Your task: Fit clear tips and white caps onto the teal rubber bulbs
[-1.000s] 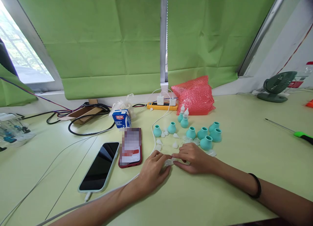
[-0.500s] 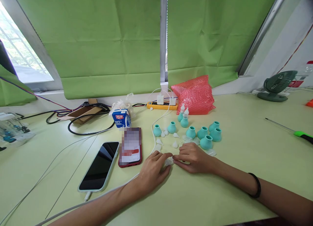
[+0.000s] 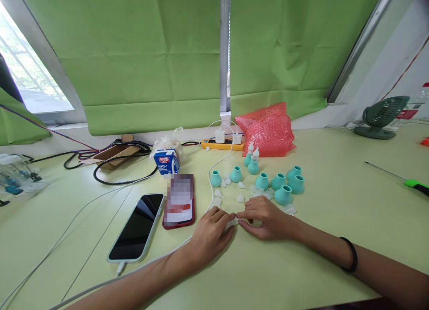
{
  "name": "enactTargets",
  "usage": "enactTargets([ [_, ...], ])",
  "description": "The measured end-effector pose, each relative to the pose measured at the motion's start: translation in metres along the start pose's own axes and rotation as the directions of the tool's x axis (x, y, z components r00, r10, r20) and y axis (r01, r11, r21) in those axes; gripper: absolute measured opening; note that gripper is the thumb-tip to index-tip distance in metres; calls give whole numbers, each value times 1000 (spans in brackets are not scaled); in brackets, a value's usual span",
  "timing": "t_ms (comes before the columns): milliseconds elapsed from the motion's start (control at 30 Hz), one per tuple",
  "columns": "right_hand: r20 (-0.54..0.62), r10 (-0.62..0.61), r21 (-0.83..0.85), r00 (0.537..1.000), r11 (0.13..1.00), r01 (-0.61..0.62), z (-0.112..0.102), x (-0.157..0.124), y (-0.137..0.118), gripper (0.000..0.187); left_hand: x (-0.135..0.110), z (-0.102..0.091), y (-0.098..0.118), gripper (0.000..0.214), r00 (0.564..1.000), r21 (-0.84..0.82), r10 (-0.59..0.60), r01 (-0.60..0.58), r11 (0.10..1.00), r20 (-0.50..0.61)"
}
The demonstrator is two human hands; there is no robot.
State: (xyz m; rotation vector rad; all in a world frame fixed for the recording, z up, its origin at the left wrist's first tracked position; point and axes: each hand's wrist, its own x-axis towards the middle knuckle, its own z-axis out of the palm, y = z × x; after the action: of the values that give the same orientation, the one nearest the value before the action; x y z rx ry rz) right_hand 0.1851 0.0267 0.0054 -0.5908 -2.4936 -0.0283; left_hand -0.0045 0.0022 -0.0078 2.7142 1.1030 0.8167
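Between my fingertips is a small translucent plastic piece (image 3: 232,222), partly covered, its exact kind unclear. My left hand (image 3: 213,232) pinches it from the left, thumb and forefinger closed. From the right, my right hand (image 3: 264,217) has its closed fingertips on the same piece. Just beyond my hands lie loose translucent white pieces (image 3: 240,198), some cone-shaped. Several teal rubber bulbs (image 3: 283,195) stand open-mouthed behind my right hand. Two teal bulbs farther back carry clear pointed nozzles (image 3: 256,153).
Left of my hands lie a red-cased phone (image 3: 179,203) and a black-screened phone (image 3: 136,228) on a white cable (image 3: 161,259). Behind are a milk carton (image 3: 167,161), a yellow power strip (image 3: 217,145) and a red bubble-wrap bag (image 3: 268,131). A screwdriver (image 3: 414,185) and fan (image 3: 382,118) are at right.
My fingertips have shifted slightly on the translucent piece, and the left forefinger is more bent. The bulbs and loose pieces stay where they were.
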Motion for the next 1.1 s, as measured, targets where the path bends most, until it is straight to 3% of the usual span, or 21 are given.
enactTargets([
  [133, -12, 7, 24, 1000, 1000, -7, 2, -1, -1, 13, 0, 0, 1, 20, 1000, 18, -11, 10, 1000, 18],
  [300, -80, 39, 62, 996, 997, -34, 8, -4, 0, 12, -1, -3, 3, 32, 985, -42, -161, 164, 986, 57],
  [467, -81, 3, 54, 997, 999, 1, 11, -7, 3, 17, -2, -3, 2, 34, 977, -118, -192, 202, 972, 88],
  [667, -16, 51, 3, 999, 999, -51, 8, -3, 0, 18, -4, -1, 2, 34, 980, -160, -185, 195, 968, 77],
  [767, 0, 93, 28, 996, 995, -93, 9, -1, -2, 25, -4, 1, 2, 34, 985, -160, -167, 174, 972, 52],
  [1100, 4, 216, 146, 976, 966, -214, 16, 4, -5, 19, -5, 3, 1, 34, 988, -135, -143, 150, 979, 60],
])
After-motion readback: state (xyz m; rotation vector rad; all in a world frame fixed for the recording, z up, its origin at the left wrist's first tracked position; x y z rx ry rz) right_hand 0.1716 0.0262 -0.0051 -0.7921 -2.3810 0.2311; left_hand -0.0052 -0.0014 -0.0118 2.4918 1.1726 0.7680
